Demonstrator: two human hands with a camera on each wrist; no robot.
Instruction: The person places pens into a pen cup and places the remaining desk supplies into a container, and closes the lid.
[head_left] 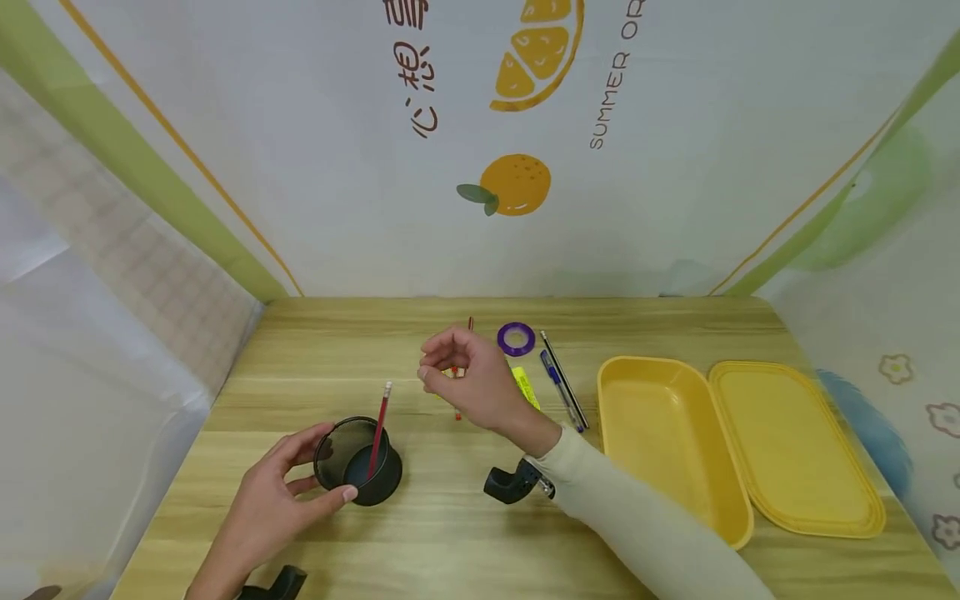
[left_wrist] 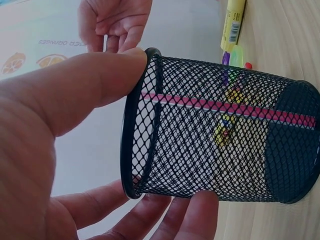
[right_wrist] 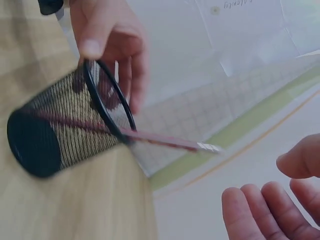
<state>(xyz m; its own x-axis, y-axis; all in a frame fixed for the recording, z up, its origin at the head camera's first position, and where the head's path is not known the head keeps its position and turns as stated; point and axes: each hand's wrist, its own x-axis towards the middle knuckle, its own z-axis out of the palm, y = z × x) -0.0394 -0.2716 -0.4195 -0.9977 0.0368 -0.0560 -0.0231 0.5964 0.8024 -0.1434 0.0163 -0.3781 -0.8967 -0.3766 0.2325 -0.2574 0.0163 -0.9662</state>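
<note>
My left hand (head_left: 262,492) grips a black mesh pen holder (head_left: 387,479) by its rim, thumb on one side and fingers on the other. The holder is tilted, and a red pencil (head_left: 380,423) leans inside it with its white eraser end sticking out over the rim. To the right of the holder and above the table, my right hand (head_left: 480,379) has loosely bent fingers and nothing in them. In the right wrist view its fingertips (right_wrist: 235,200) are apart from the pencil's eraser end. Behind this hand, small red and yellow items are partly hidden.
Beyond the right hand lie a purple tape roll (head_left: 501,337), a yellow highlighter (head_left: 527,388), a blue-capped pen (head_left: 552,370) and a dark pencil (head_left: 564,377). An open yellow box (head_left: 611,364) stands on the right, its lid (head_left: 795,442) beside it.
</note>
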